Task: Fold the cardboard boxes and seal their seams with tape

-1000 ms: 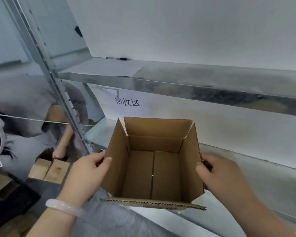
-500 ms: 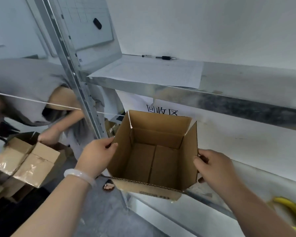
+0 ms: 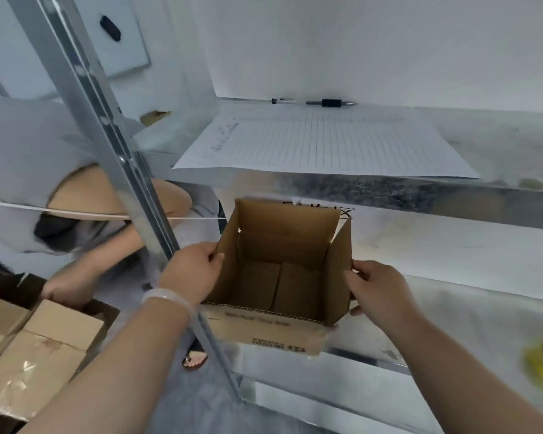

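The open brown corrugated cardboard box (image 3: 282,277) hangs between my fingers with its top flaps up and its mouth toward me. I hold it only by its thin side walls. I judge a hard squeeze could bow them, a slack grip could let it tip, and its underside might catch the grey metal shelf (image 3: 458,311) below. My right fingers (image 3: 359,268) curl round the right wall, and my left fingers (image 3: 212,249) pinch the left flap's edge.

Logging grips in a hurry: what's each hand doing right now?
Left hand: grips the left flap of the cardboard box.
Right hand: grips the right flap of the cardboard box.
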A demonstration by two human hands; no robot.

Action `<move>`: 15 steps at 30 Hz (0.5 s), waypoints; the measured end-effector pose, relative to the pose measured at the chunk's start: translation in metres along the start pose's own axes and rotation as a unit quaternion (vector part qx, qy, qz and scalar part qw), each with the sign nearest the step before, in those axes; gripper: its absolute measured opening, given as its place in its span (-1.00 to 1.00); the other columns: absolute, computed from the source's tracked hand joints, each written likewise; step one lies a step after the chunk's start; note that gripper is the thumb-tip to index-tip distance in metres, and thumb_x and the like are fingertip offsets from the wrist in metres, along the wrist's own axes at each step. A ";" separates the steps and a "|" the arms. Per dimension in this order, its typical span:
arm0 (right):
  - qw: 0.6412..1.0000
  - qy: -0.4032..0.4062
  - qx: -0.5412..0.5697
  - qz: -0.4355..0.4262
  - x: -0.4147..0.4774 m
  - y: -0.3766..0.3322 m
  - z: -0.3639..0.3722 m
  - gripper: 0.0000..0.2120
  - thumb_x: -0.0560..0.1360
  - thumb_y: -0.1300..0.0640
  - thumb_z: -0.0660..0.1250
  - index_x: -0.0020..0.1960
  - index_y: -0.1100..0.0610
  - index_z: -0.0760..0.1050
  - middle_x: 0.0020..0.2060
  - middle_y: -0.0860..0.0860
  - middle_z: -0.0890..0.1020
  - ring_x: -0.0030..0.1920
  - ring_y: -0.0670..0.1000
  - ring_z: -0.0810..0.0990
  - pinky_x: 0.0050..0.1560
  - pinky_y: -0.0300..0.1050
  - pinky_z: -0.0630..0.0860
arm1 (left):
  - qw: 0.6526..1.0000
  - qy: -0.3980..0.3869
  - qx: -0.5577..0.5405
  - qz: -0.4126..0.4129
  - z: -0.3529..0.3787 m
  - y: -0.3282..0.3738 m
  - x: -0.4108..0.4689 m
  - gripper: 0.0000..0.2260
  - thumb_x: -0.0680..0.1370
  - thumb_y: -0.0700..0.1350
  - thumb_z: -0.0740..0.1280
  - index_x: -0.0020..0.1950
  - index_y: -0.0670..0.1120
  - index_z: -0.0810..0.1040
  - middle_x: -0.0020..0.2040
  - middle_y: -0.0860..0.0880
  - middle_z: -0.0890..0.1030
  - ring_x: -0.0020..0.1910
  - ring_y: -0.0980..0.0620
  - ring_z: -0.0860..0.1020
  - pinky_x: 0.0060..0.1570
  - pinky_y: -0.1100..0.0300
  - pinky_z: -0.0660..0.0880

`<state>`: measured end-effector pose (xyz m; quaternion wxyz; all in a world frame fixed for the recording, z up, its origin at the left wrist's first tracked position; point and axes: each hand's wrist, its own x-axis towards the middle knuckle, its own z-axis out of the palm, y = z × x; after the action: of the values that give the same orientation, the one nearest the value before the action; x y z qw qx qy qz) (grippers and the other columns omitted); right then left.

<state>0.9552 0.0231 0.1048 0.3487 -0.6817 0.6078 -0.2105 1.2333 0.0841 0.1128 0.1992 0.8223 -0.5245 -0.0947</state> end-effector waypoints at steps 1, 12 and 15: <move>1.000 0.009 0.011 0.003 0.001 -0.003 0.004 -0.70 0.62 0.02 0.18 0.27 0.02 0.56 -0.17 -0.11 0.69 -0.34 -0.10 0.68 -0.23 -0.16 0.66 | 1.000 -0.003 0.001 0.008 0.000 -0.003 0.003 -0.85 0.63 -0.02 0.18 0.07 0.08 0.54 -0.09 0.05 0.61 -0.04 0.01 0.59 -0.11 0.18 0.39; 0.998 0.043 0.053 0.019 -0.014 -0.016 0.016 -0.49 0.58 -0.16 0.23 0.48 -0.04 0.33 0.20 -0.08 0.61 0.16 0.01 0.59 0.21 0.02 0.54 | 0.995 -0.017 -0.032 0.097 -0.014 -0.004 0.011 -0.62 0.62 0.09 0.16 0.44 0.09 0.36 0.31 0.01 0.53 0.26 0.03 0.48 0.21 0.14 0.39; 0.995 0.082 0.060 -0.007 -0.036 0.000 0.004 -0.50 0.54 -0.18 0.26 0.46 -0.14 0.35 0.19 -0.20 0.58 0.11 -0.15 0.53 0.06 -0.27 0.44 | 0.983 0.042 -0.035 0.177 -0.016 0.015 -0.006 -0.56 0.60 0.14 0.16 0.47 0.10 0.33 0.42 0.06 0.41 0.40 0.07 0.35 0.35 0.17 0.25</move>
<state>0.9517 0.0587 0.1074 0.3363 -0.6442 0.6162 -0.3038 1.2245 0.0874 0.1328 0.2635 0.7123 -0.6492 -0.0419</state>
